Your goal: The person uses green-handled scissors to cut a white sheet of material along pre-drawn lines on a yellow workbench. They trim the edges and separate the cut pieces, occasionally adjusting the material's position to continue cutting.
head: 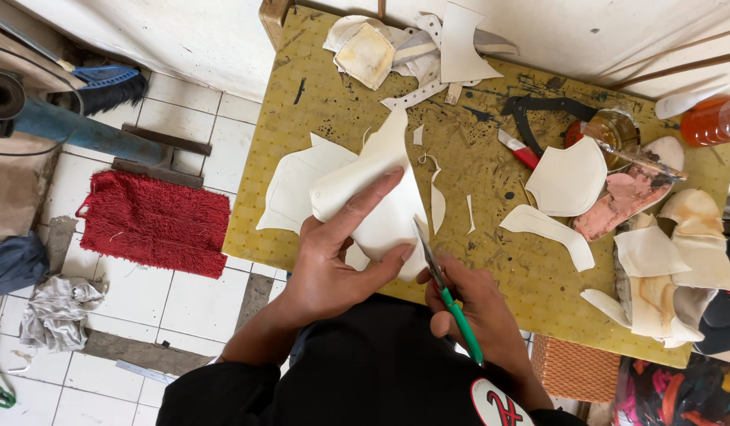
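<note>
Left grip [333, 264] clenched around one white cut piece [381, 197], right grip [467, 304] around one green-handled knife [448, 296].

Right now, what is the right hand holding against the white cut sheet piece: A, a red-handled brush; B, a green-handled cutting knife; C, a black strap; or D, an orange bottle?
B: the right hand grips a green-handled cutting knife, its blade meeting the white cut sheet piece held by the left hand.
</note>
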